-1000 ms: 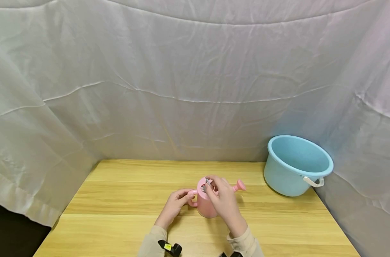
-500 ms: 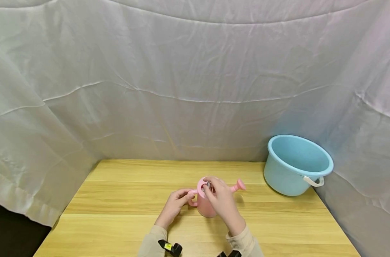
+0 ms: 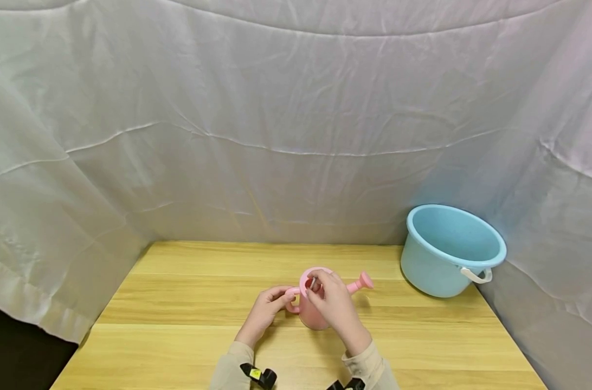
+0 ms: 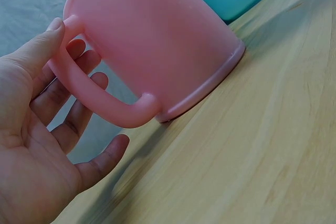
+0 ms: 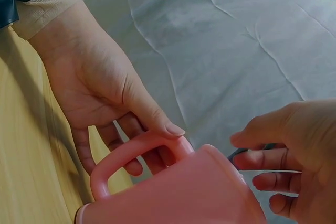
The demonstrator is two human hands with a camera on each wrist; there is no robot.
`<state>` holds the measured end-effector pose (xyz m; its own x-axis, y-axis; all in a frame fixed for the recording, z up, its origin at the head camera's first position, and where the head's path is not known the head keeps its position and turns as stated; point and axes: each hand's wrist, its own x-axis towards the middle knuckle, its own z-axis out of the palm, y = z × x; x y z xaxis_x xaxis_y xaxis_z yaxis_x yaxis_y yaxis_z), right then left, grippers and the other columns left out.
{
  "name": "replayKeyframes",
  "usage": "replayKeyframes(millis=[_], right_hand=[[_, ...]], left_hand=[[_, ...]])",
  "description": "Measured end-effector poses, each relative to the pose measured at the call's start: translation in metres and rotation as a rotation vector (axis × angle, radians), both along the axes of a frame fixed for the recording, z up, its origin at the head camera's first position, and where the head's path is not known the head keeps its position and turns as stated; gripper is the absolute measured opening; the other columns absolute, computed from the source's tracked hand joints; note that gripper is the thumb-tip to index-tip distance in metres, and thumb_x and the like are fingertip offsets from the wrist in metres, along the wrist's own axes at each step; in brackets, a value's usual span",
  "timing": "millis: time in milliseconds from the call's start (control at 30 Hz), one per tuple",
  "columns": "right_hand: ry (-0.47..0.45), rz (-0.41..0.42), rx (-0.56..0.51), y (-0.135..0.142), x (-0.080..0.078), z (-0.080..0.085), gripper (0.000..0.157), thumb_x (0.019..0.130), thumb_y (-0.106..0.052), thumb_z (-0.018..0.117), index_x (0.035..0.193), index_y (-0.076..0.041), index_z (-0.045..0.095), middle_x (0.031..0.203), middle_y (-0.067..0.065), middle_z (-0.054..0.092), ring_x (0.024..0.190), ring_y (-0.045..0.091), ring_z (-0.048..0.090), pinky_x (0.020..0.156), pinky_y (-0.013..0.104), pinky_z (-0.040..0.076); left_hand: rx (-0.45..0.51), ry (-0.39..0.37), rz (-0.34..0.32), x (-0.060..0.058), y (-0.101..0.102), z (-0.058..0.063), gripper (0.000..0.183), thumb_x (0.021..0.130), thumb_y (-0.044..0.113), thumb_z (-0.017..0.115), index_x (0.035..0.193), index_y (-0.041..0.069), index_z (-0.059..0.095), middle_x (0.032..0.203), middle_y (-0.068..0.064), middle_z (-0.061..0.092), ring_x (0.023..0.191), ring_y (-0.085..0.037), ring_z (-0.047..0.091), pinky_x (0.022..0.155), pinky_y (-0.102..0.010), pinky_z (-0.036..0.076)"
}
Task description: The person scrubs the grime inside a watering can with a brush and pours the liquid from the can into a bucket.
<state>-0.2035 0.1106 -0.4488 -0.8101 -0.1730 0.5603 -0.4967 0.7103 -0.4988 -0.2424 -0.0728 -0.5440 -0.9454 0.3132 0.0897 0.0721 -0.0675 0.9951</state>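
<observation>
A pink watering can [image 3: 311, 315] stands upright on the wooden table, its spout pointing right. My left hand [image 3: 265, 310] pinches the top of its handle [image 4: 100, 100] between thumb and fingers; the little finger [image 4: 107, 161] sticks out free. Over the can's top opening, my right hand [image 3: 339, 306] holds a small grey object [image 3: 313, 283] between thumb and index finger. Most of that object is hidden by the fingers, so its kind cannot be told. In the right wrist view only a dark sliver of it shows beside the can's rim.
At the back right of the table [image 3: 179, 303] stands a light blue bucket [image 3: 430, 271] with a white handle [image 3: 477, 277]. Grey cloth [image 3: 276, 189] hangs behind and along both sides.
My right hand has shifted slightly left over the opening. The grey object has turned and sits lower, with only a thin edge showing now. My left hand and the can stay put.
</observation>
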Motion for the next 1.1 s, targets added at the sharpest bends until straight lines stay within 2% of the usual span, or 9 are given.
replayKeyframes(millis=[133, 367, 500, 767, 933, 1100], right_hand=[[-0.011, -0.010, 0.003, 0.000, 0.000, 0.000, 0.030, 0.074, -0.001, 0.078, 0.101, -0.005, 0.064, 0.077, 0.001, 0.062, 0.077, 0.014, 0.052, 0.068, 0.025, 0.045], [-0.001, -0.037, -0.019, 0.001, 0.000, 0.000, 0.033, 0.076, -0.003, 0.077, 0.106, -0.006, 0.064, 0.082, 0.002, 0.066, 0.077, 0.015, 0.054, 0.066, 0.023, 0.044], [0.045, -0.041, -0.045, 0.002, 0.001, 0.003, 0.033, 0.076, -0.004, 0.078, 0.107, -0.005, 0.065, 0.083, 0.000, 0.068, 0.076, 0.013, 0.052, 0.065, 0.021, 0.042], [0.153, -0.032, -0.056, 0.002, 0.004, 0.009, 0.038, 0.073, -0.001, 0.078, 0.108, -0.004, 0.065, 0.081, -0.001, 0.068, 0.076, 0.011, 0.052, 0.069, 0.025, 0.045], [0.189, -0.033, -0.059, 0.002, 0.003, 0.009, 0.034, 0.074, -0.003, 0.080, 0.105, -0.005, 0.066, 0.078, -0.001, 0.067, 0.074, 0.013, 0.053, 0.068, 0.024, 0.045], [0.176, -0.040, -0.032, 0.002, 0.002, 0.007, 0.025, 0.076, -0.009, 0.081, 0.098, -0.007, 0.068, 0.075, -0.003, 0.068, 0.071, 0.013, 0.053, 0.064, 0.023, 0.043]], left_hand=[[-0.002, 0.008, -0.004, -0.001, 0.000, -0.001, 0.032, 0.096, 0.030, 0.061, 0.118, 0.007, 0.068, 0.088, -0.034, 0.063, 0.090, -0.038, 0.072, 0.093, -0.031, 0.054], [-0.016, 0.015, 0.002, 0.000, -0.001, -0.001, 0.032, 0.096, 0.029, 0.061, 0.118, 0.007, 0.067, 0.086, -0.032, 0.064, 0.091, -0.038, 0.071, 0.093, -0.026, 0.053], [-0.011, 0.009, 0.000, -0.001, 0.000, -0.001, 0.031, 0.096, 0.030, 0.061, 0.117, 0.008, 0.068, 0.086, -0.032, 0.063, 0.091, -0.038, 0.071, 0.093, -0.028, 0.053], [-0.017, -0.007, 0.012, 0.000, 0.000, 0.001, 0.030, 0.094, 0.032, 0.063, 0.115, 0.011, 0.070, 0.085, -0.033, 0.063, 0.090, -0.036, 0.072, 0.092, -0.027, 0.053], [-0.025, -0.011, 0.019, -0.001, 0.000, 0.001, 0.029, 0.095, 0.032, 0.063, 0.114, 0.012, 0.070, 0.084, -0.031, 0.064, 0.091, -0.034, 0.071, 0.093, -0.026, 0.052], [-0.024, -0.015, 0.016, -0.001, 0.000, 0.001, 0.029, 0.095, 0.032, 0.063, 0.115, 0.012, 0.070, 0.085, -0.031, 0.064, 0.092, -0.034, 0.071, 0.094, -0.026, 0.052]])
